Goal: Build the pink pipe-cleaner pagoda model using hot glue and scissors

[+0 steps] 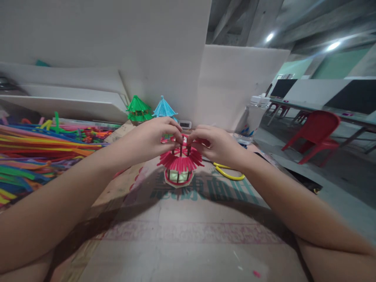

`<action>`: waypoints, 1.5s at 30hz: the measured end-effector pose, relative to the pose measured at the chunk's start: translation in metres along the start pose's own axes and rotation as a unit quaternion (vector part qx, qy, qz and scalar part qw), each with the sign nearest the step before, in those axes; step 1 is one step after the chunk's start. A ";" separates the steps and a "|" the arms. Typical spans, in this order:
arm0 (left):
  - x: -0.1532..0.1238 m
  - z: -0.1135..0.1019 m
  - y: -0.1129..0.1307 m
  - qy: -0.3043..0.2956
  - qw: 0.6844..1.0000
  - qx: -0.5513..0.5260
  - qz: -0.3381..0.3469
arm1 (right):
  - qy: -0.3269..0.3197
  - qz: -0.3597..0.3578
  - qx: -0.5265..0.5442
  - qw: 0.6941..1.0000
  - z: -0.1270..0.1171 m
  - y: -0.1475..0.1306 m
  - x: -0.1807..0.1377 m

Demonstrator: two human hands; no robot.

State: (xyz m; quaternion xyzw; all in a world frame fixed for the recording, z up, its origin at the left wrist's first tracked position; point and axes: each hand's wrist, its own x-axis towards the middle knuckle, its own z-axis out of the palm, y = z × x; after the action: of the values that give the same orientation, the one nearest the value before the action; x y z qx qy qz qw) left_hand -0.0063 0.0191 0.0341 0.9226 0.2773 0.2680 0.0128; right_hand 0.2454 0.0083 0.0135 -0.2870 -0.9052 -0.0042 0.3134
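Observation:
A small red pavilion model, made of fuzzy craft stems, stands upright on the board in front of me. It has a fringed lower roof, dark posts, a pale glowing base and a red ring at its top. From the left, my left hand pinches the upper ring with thumb and fingertips. My right hand grips the opposite side of that ring, its fingers curled. The fingertips hide part of the upper tier. Behind my hands stand a green roofed model and a light blue pointed roof.
Bundles of coloured pipe cleaners are heaped at the left. Yellow-handled scissors lie beside my right forearm. A clear plastic jar stands at the back right, near a small white digital display. Beyond is a red chair.

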 end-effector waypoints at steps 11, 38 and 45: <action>-0.003 0.002 0.008 0.023 0.997 0.077 0.019 | -0.005 0.028 0.002 1.000 -0.001 -0.003 0.001; -0.002 -0.001 0.007 0.002 0.997 0.069 0.019 | 0.023 -0.056 -0.132 0.989 0.001 -0.007 -0.001; -0.001 -0.002 0.007 0.000 0.997 0.071 0.019 | 0.035 -0.056 -0.107 0.992 0.004 -0.003 -0.001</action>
State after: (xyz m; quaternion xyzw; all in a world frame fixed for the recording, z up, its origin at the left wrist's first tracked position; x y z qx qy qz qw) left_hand -0.0043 0.0119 0.0361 0.9262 0.2782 0.2478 -0.0581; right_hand 0.2424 0.0058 0.0102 -0.2678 -0.9027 -0.1280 0.3114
